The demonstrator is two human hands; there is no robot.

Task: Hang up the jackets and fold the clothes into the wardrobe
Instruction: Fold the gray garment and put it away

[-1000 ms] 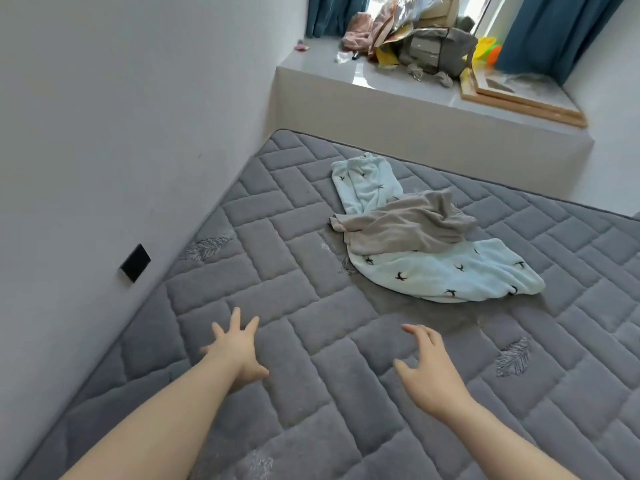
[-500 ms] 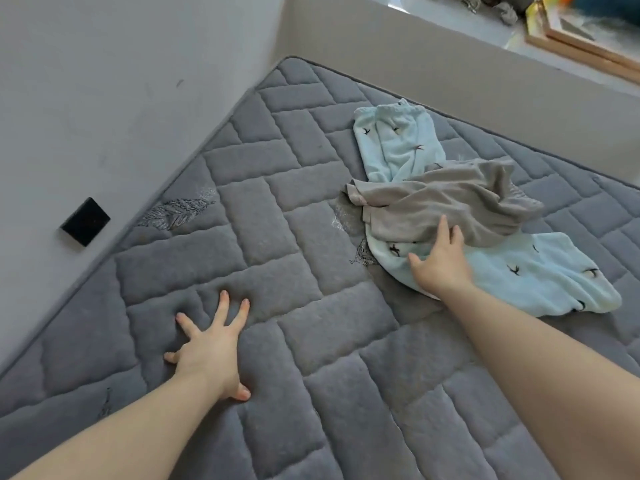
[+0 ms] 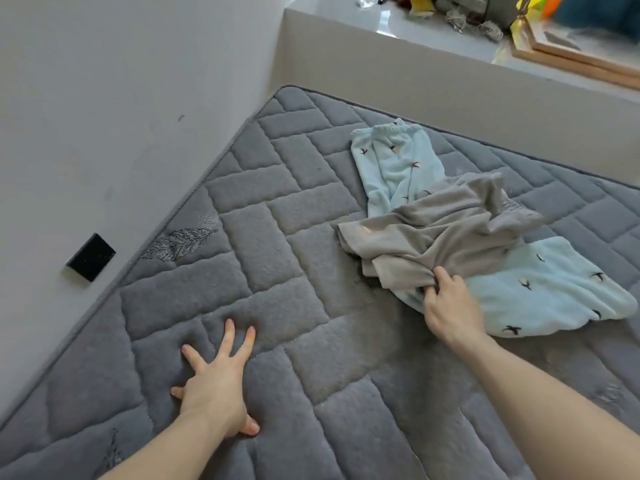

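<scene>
A crumpled beige-grey garment lies on top of a light blue garment with small bird prints, both on the right half of a grey quilted mattress. My right hand grips the near edge of the beige-grey garment, fingers curled into the cloth. My left hand presses flat on the mattress at the lower left, fingers spread and straight, holding nothing.
A white wall with a black switch plate runs along the mattress's left edge. Behind the mattress stands a raised window ledge with assorted clutter and a wooden frame.
My right hand went from hovering, to resting on the beige-grey garment, to curling its fingers into the garment's edge. My left hand came down flat on the mattress. The view moved closer.
</scene>
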